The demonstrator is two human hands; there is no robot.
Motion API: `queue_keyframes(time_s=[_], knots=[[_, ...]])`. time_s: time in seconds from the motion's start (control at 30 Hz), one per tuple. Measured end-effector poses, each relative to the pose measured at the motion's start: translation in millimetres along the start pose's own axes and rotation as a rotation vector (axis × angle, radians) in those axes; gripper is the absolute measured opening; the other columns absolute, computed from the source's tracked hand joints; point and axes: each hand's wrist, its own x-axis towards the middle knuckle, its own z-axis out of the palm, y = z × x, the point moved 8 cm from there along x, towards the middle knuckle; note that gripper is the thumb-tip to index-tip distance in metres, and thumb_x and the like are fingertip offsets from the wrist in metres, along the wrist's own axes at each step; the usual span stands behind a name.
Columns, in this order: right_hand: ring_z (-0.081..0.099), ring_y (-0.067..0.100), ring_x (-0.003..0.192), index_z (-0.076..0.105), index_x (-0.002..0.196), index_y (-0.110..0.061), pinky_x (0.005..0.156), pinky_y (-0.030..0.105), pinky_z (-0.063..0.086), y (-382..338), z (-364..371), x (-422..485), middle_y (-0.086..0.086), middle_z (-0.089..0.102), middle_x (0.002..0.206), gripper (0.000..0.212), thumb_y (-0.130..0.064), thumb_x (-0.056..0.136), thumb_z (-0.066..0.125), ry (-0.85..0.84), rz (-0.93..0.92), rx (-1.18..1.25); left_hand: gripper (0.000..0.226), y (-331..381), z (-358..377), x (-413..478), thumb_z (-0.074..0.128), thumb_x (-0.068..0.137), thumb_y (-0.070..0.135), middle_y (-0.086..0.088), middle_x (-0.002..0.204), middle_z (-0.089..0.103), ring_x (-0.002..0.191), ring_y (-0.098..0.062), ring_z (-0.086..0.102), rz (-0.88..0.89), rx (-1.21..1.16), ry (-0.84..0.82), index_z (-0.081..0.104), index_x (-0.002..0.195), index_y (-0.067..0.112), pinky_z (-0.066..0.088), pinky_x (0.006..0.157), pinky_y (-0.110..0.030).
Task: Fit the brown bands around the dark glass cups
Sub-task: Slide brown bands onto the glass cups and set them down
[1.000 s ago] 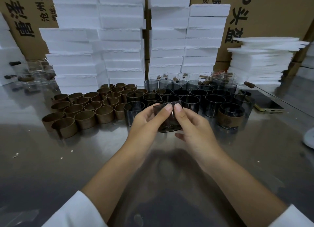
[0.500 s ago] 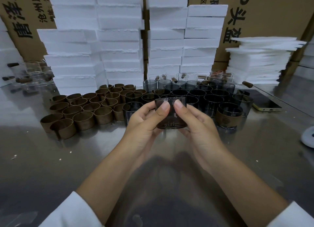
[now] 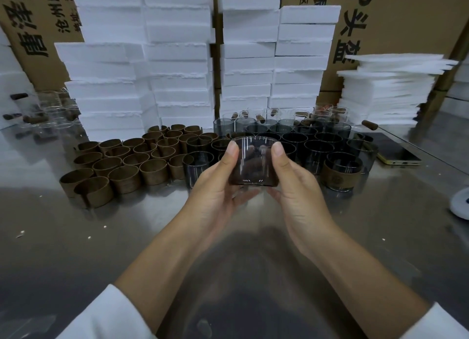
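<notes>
A dark glass cup (image 3: 253,161) with a brown band round its lower part is held above the steel table, mouth tilted away. My left hand (image 3: 218,186) grips its left side, thumb on the rim. My right hand (image 3: 294,186) grips the right side the same way. Several loose brown bands (image 3: 121,166) stand in rows on the left. Several bare dark cups (image 3: 317,148) stand behind the held cup. One banded cup (image 3: 342,172) stands at the right.
White foam blocks (image 3: 177,67) are stacked along the back, thin foam sheets (image 3: 385,89) at the right. A phone (image 3: 390,148) lies beyond the cups. Clear glasses (image 3: 48,115) sit far left. A white object (image 3: 460,206) lies at the right edge.
Both hands have raised the cup and turned it more upright. The thumbs, first close together on its front, have spread to the rim's two sides.
</notes>
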Motion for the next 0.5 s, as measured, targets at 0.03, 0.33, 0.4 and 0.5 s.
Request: queue_keyframes(time_s=[0.03, 0.33, 0.4, 0.5], knots=[[0.07, 0.01, 0.095, 0.075, 0.092, -0.019, 0.087, 0.021, 0.053, -1, 2, -1, 0.0, 0.076, 0.096, 0.05, -0.059, 0.072, 0.055, -0.008, -0.014, -0.012, 0.054, 0, -1, 0, 0.06, 0.067, 0.064, -0.004, 0.111, 0.072, 0.104, -0.015, 0.068, 0.0, 0.027, 0.016, 0.076, 0.102, 0.025, 0.054, 0.089, -0.03], [0.069, -0.004, 0.079, 0.069, 0.101, -0.009, 0.067, 0.007, 0.048, -9, -3, -4, -0.012, 0.075, 0.082, 0.043, -0.041, 0.075, 0.059, 0.055, -0.127, 0.007, 0.037, 4, -7, -1, 0.059, 0.082, 0.057, 0.0, 0.101, 0.074, 0.095, -0.01, 0.067, 0.048, 0.155, 0.1, 0.077, 0.096, 0.028, 0.047, 0.095, -0.039], [0.068, -0.005, 0.078, 0.068, 0.098, -0.013, 0.067, 0.006, 0.047, -11, -5, -4, -0.014, 0.075, 0.08, 0.035, -0.038, 0.075, 0.06, 0.059, -0.151, 0.015, 0.031, 5, -3, -1, 0.057, 0.084, 0.05, 0.003, 0.102, 0.073, 0.098, -0.008, 0.066, 0.051, 0.178, 0.066, 0.076, 0.097, 0.029, 0.045, 0.095, -0.037], [0.069, -0.006, 0.082, 0.066, 0.104, -0.013, 0.068, 0.005, 0.048, -11, -5, -3, -0.016, 0.075, 0.082, 0.04, -0.038, 0.073, 0.064, 0.056, -0.148, 0.007, 0.037, 3, 0, -2, 0.06, 0.081, 0.042, -0.001, 0.11, 0.072, 0.107, -0.012, 0.064, 0.055, 0.197, 0.03, 0.072, 0.109, 0.021, 0.043, 0.098, -0.037]])
